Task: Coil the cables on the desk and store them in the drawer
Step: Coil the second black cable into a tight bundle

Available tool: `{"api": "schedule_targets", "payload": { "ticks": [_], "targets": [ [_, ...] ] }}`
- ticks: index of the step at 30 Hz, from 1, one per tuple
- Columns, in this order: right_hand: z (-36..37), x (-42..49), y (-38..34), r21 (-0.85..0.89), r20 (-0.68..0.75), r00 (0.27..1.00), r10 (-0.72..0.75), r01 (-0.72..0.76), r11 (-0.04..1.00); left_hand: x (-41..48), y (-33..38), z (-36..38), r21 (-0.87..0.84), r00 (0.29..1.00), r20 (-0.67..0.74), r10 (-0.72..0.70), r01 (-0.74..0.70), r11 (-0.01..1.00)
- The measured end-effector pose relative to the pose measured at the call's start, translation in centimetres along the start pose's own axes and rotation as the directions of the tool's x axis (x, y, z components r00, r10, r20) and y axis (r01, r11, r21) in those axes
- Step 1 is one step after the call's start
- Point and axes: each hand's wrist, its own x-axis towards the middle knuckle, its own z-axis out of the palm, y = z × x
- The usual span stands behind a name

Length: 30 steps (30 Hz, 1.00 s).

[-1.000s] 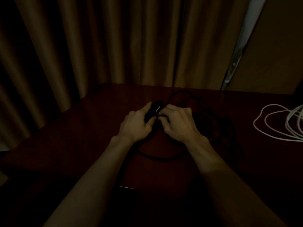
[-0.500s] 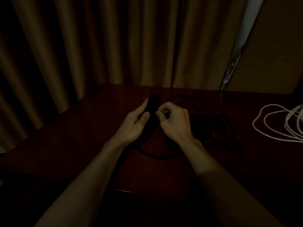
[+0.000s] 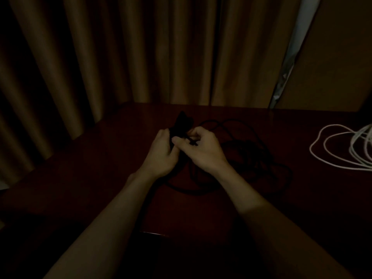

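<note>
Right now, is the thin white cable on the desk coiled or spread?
Spread: the thin white cable lies in wide, loose loops on the dark wooden desk.

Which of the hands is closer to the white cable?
Right. The right hand lies left of the white cable, well apart; the left hand is farther left.

- It looks like a room in a home, and it is very dim.
- Long tan curtains (image 3: 141, 57) hang right behind a dark wooden tabletop (image 3: 96, 170).
- A black cable (image 3: 247, 154) and a white cable (image 3: 352, 147) lie loose on it.
</note>
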Motion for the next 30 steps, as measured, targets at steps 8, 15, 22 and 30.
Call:
{"api": "schedule_targets", "payload": {
  "ticks": [8,15,22,30],
  "targets": [
    [0.2,0.9,0.7,-0.008,-0.092,0.995,0.024,-0.025,1.000,-0.3,2.2,-0.8,-0.309,0.988,0.094,-0.123,0.146,0.940],
    [-1.3,1.2,1.1,-0.082,0.034,0.999,-0.020,0.023,0.996,-0.5,1.5,-1.6,-0.439,0.989,0.074,-0.128,0.147,0.886],
    [-0.1,0.4,0.3,-0.207,0.086,0.994,-0.061,0.078,0.975,-0.7,1.7,-1.1,-0.221,0.963,-0.219,-0.160,0.110,0.969],
    [-0.2,0.7,0.4,-0.136,0.055,0.998,-0.004,0.012,0.991,-0.7,1.7,-0.6,-0.002,0.971,-0.224,-0.085,0.087,0.996]
  ]
}}
